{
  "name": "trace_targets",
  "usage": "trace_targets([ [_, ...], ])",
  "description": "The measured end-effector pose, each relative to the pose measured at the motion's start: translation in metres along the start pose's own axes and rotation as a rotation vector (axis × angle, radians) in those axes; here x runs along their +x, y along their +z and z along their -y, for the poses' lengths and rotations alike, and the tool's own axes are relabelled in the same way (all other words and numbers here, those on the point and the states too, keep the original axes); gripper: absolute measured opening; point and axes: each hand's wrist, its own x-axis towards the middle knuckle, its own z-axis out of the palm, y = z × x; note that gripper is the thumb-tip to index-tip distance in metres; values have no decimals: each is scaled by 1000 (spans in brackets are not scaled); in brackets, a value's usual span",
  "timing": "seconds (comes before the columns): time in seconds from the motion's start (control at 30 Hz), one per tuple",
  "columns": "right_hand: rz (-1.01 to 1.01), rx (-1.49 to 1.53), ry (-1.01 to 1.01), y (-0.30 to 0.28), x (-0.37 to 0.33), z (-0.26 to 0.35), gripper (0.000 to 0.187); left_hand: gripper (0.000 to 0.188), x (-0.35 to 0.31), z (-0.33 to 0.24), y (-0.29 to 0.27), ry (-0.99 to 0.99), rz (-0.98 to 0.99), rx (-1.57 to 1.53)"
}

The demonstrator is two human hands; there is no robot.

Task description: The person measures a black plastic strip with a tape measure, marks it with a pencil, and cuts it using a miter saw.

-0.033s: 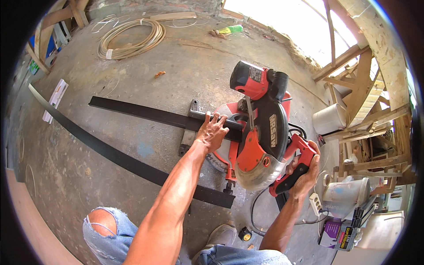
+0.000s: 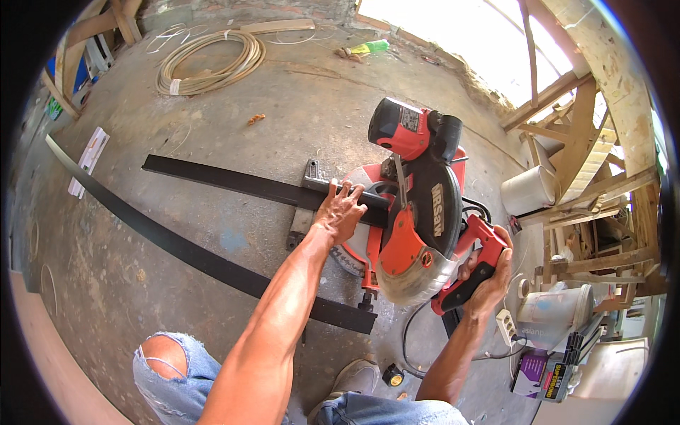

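Note:
A red and black miter saw (image 2: pixel 437 205) stands on the floor in front of me, its head over the saw base. Across the base, against the fence (image 2: pixel 322 183), lies a black strip (image 2: pixel 223 178) that sticks out to the left. My left hand (image 2: pixel 341 212) grips the strip at the fence, fingers curled over the fence's top edge. The strip's right end is hidden behind the blade guard. My right hand (image 2: pixel 494 273) is wrapped round the saw's red and black handle (image 2: pixel 467 283). The guard hides the blade's cutting edge.
A longer black strip (image 2: pixel 205 258) lies on the floor at the left, nearer to me. A coiled hose (image 2: pixel 212 64) lies at the back. At the right are a white power strip (image 2: pixel 506 327), a bucket (image 2: pixel 552 315) and wooden framing (image 2: pixel 581 142). A tape measure (image 2: pixel 393 375) lies near my shoe.

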Motion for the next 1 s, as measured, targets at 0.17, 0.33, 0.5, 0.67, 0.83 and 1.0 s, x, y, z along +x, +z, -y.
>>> trace_targets([
  [0.17, -28, 9, -4, -3, -7, -10, 57, 41, -1, 1, 3, -2, -8, -1],
  [0.33, -17, -28, -67, -9, -16, -22, 60, 42, 0, -1, 0, 2, 18, 9],
  [0.5, -23, -19, -94, -12, -24, -36, 60, 44, -1, 0, 1, 4, -8, 26],
  [0.67, -7, -19, -102, -14, -23, -36, 59, 26, -2, 0, 2, -4, -38, 0],
  [0.83, -28, -73, -43, -3, -8, -6, 57, 33, 1, -1, 1, 15, -34, -2],
  [1.0, 4, -88, 104, 11, 41, 34, 54, 28, 0, 1, 4, 1, 6, -34],
])
